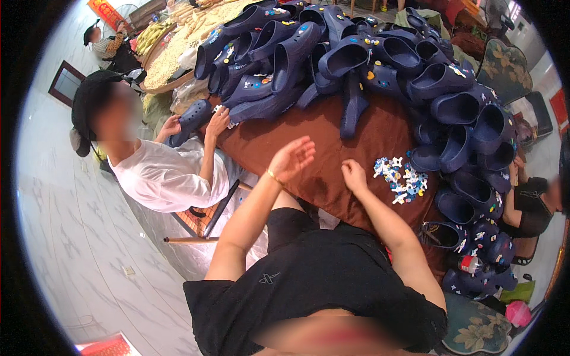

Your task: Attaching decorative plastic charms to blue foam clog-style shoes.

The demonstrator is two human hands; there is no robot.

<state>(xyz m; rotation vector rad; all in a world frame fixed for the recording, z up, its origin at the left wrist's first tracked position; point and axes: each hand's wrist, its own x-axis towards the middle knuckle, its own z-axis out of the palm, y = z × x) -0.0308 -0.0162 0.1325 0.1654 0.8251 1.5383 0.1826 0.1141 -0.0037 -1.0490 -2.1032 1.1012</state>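
My left hand (292, 159) is raised over the brown cloth, palm showing and fingers stretched out, with nothing in it. My right hand (354, 176) is closed, its fingers curled together low over the cloth; whatever they may hold is hidden. Just to its right lies a small heap of white, blue and yellow shoe charms (401, 179). Beyond both hands rises a big pile of navy clogs (344, 60), many with charms on their uppers. One navy clog (351, 107) lies at the pile's front edge, nearest my hands.
On the left a person in a white shirt holds a navy clog (193, 115). More clogs (457, 204) line the right side, where another person in black sits. A brown cloth (285, 127) covers the table. Behind is a round tray of pale kernels (169, 62).
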